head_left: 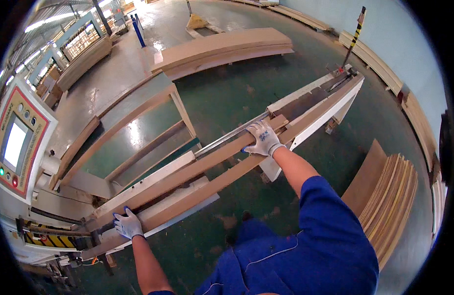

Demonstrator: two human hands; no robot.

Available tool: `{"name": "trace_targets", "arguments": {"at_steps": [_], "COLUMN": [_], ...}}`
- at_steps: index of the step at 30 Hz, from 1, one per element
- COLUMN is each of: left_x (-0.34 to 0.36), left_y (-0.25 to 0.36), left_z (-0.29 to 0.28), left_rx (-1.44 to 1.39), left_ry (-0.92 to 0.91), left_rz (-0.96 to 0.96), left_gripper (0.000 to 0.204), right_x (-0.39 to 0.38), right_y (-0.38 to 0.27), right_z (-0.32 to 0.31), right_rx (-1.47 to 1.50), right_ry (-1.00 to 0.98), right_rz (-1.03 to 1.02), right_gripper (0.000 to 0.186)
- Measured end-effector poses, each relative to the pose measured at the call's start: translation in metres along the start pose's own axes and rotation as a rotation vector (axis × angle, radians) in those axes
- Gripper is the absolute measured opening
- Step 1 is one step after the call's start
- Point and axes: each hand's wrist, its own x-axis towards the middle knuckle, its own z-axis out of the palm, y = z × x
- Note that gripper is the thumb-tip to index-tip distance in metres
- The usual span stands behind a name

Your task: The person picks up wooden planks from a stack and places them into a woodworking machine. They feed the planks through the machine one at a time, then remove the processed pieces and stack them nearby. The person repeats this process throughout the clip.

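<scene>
Two long brown wooden strips lie side by side along a narrow machine bed that runs from lower left to upper right. My left hand (128,225), in a white glove with blue fingertips, rests with spread fingers by the far strip (173,181), close to the machine's end. Farther up, my right hand (262,138), gloved alike, is wrapped over the same strip near its far end; its palm hides part of the wood. The near strip (207,191) runs beneath my right wrist and on toward the upper right.
A control panel (15,142) with a lit screen and buttons stands at the left, above a black-and-yellow striped guard (50,240). Stacked curved-looking boards (391,196) lie at the right. A larger board pile (227,51) sits beyond the bed, near an empty-topped frame (180,110).
</scene>
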Motion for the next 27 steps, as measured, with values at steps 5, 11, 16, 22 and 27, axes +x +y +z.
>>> {"name": "trace_targets", "arguments": {"at_steps": [5,11,16,22,27], "left_x": [0.001,0.005,0.002,0.002,0.000], "left_y": [0.005,-0.004,-0.001,0.001,0.000], "left_z": [-0.003,0.003,0.000,-0.001,0.002], "left_rx": [-0.007,0.008,-0.006,0.024,0.003], "left_ry": [-0.047,-0.049,-0.040,-0.033,0.025], "left_rz": [0.001,0.003,0.006,-0.014,0.021], "left_gripper": [0.079,0.082,0.083,0.082,0.081], "right_x": [-0.002,0.001,-0.001,-0.003,-0.001], "right_y": [0.002,-0.001,0.002,-0.002,0.001], "right_z": [0.001,0.000,0.003,-0.002,-0.002], "right_rx": [0.003,-0.019,-0.021,-0.007,0.066], "right_ry": [0.028,-0.010,0.001,0.045,0.017], "right_rz": [-0.007,0.008,0.018,-0.002,-0.035], "right_gripper": [0.097,0.099,0.098,0.095,0.082]}}
